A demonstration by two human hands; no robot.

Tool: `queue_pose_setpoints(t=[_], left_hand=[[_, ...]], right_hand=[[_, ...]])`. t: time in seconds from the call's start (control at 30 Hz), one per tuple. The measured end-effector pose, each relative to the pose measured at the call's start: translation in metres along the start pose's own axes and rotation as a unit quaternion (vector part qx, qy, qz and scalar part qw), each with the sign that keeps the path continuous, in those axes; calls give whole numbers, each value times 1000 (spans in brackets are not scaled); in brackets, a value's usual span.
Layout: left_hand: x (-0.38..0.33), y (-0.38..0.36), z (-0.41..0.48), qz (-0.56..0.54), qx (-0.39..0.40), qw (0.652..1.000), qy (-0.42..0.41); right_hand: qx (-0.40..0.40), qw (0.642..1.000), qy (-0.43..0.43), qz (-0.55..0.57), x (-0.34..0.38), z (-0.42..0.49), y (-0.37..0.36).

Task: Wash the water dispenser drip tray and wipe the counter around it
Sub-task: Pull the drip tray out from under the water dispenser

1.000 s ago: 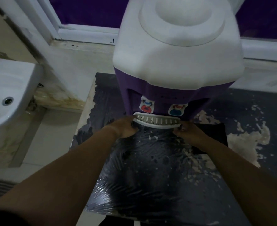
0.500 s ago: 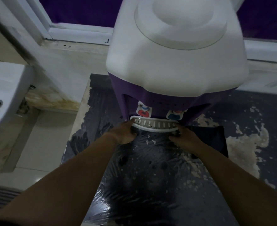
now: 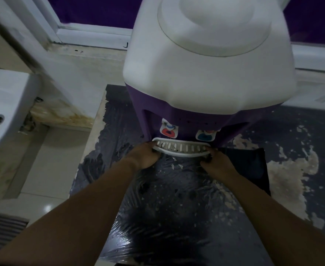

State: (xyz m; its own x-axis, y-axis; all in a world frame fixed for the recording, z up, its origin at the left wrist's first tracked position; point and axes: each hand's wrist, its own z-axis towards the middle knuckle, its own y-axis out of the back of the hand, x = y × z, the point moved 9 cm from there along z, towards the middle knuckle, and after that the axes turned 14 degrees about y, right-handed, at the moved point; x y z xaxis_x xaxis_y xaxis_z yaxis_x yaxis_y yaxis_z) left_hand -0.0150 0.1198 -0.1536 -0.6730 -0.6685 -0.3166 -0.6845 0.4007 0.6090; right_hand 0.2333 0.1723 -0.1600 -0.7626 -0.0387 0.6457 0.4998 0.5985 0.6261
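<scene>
A purple and white water dispenser (image 3: 207,73) stands on a dark, worn counter (image 3: 177,208). Its white slotted drip tray (image 3: 180,149) sits at the dispenser's foot, below the red and blue taps. My left hand (image 3: 144,156) grips the tray's left end. My right hand (image 3: 217,163) grips its right end. A dark cloth (image 3: 253,166) lies on the counter just right of my right hand, partly under my wrist.
A white washbasin (image 3: 2,108) sits to the left, lower than the counter. A window frame (image 3: 92,33) and sill run behind the dispenser. The counter's surface coating is flaking in pale patches (image 3: 292,169) on the right.
Both hands have stayed on the tray's ends. The view has shifted a little closer and the tray sits much as before under the taps.
</scene>
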Motion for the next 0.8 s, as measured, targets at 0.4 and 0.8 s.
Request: queue_pose_setpoints(t=[0.4,0.8], left_hand=[[16,1,-18,-100,-3,995,-5],[24,16,-98,-223,-54,972,-58]], right_hand=[[-50,996,72,-21,8,-13,4],[-187,973,124,54,27,-54,23]])
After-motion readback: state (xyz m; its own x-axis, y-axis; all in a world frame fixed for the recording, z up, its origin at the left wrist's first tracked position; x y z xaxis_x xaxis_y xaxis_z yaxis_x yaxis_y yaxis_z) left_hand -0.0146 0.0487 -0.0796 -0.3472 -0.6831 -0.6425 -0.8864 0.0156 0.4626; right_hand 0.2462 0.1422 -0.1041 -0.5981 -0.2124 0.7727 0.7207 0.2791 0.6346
